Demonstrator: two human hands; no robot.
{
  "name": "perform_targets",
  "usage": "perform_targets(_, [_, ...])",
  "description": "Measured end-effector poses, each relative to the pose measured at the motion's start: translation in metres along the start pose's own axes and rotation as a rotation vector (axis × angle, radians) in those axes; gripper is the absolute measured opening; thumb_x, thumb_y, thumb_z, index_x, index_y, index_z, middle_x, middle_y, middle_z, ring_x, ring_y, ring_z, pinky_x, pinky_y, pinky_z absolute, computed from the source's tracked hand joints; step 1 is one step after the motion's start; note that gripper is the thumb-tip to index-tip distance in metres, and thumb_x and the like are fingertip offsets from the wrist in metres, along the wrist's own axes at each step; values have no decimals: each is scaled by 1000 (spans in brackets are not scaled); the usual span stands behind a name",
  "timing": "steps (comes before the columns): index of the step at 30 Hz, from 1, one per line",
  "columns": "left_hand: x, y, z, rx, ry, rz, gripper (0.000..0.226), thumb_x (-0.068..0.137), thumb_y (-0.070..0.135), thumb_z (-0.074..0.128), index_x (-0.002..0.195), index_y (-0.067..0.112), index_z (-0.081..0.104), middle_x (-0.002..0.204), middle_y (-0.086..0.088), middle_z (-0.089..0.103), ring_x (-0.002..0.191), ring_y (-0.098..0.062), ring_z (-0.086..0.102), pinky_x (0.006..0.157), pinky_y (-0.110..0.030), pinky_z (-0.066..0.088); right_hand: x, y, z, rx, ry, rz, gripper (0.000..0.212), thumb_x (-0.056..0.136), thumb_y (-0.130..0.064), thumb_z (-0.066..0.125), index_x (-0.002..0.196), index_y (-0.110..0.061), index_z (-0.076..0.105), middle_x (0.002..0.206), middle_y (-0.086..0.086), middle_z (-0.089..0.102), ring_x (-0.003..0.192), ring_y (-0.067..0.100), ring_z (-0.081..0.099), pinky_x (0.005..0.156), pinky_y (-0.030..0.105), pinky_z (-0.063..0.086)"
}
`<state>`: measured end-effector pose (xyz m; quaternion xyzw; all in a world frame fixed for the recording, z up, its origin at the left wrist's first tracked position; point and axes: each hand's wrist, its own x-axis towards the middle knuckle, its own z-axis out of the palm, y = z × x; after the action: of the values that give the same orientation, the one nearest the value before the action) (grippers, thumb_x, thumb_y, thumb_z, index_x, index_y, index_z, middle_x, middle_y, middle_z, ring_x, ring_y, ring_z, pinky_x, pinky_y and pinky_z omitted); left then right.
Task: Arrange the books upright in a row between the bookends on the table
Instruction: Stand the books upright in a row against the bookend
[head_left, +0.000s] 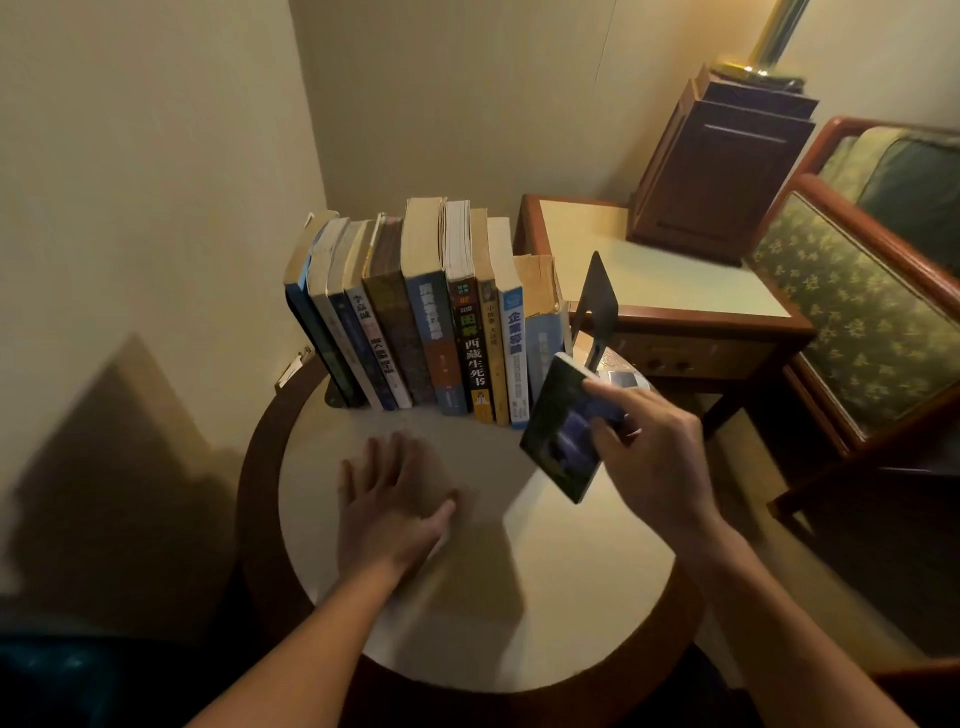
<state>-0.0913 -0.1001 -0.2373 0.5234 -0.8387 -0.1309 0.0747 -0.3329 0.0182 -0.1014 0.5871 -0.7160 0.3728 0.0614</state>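
Head view, dark book (558, 421): held tilted just in front of the right end of the row of books (431, 322), long axis roughly upright.
Gap: behind the held book, between the last book and the right bookend (600, 296); it seems narrow, but blur makes this unsure.
Right hand (654, 457): the nearer one; its fingers and thumb pinch the dark book.
Left hand (395, 499): flat on the round table (571, 597), fingers straight, holding nothing.
Room: side table (649, 275) and armchair (857, 322) to the right.

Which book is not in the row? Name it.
The small dark book gripped in the right hand, tilted; all the others stand in the row.
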Motion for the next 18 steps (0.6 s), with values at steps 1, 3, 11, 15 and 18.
perform_targets(1, [0,1,0,5,5,-6,95,82,82,19,158,32,-9,166,6,-14,152,-20,-19,123,-46,-11,4,1,-9,-31,63,-13,37,86,2,71,122,-5,68,107,11,73,90,14,68,73,7,47])
perform_targets(3, [-2,3,-1,11,7,-5,94,84,81,22,158,33,-10,166,7,-15,151,-20,-19,123,-47,-11,13,0,-25,-77,189,-35,35,88,2,70,122,-2,68,107,13,73,88,11,65,74,4,45])
perform_targets(11, [-2,3,-5,-17,3,-1,95,83,87,11,159,32,-5,166,6,-13,151,-19,-20,122,-45,-14,50,9,-6,-169,382,-138,31,99,-7,61,128,-1,65,113,18,72,99,28,71,79,32,59])
perform_targets(15, [-2,5,-8,-14,4,-3,95,83,88,8,159,32,-1,166,6,-11,151,-19,-19,123,-46,-12,61,23,30,-156,186,-125,45,99,-6,57,144,-3,51,116,19,71,99,29,72,75,42,63])
perform_targets(18, [-3,3,-4,8,23,-16,92,85,83,17,159,33,-4,166,7,-11,152,-19,-18,124,-46,-9,57,28,48,-175,-33,-43,61,97,-10,54,154,-7,34,117,21,69,101,35,70,75,49,62])
